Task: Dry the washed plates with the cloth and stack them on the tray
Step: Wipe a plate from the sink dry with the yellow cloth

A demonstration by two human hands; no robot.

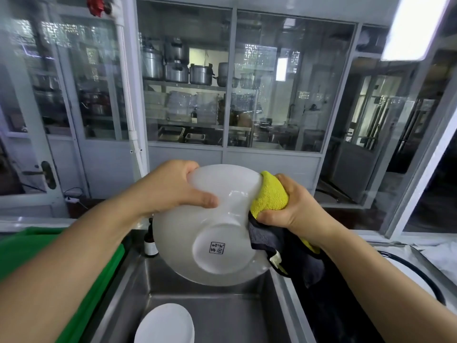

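Observation:
I hold a white plate (217,231) over the steel sink (222,315), its underside with a printed stamp facing me. My left hand (170,189) grips its upper left rim, thumb lying across the back. My right hand (289,206) grips a yellow and dark grey cloth (270,194) wrapped over the plate's upper right rim; the grey part hangs down below my wrist. A stack of white plates (165,325) lies in the sink basin at the bottom. The green tray (22,246) sits at the left, partly hidden by my left forearm.
A small brown bottle (150,243) stands at the sink's back left corner. A black hose (420,273) curves over the white counter at the right. Glass partitions with shelves of metal pots (188,68) rise behind the sink.

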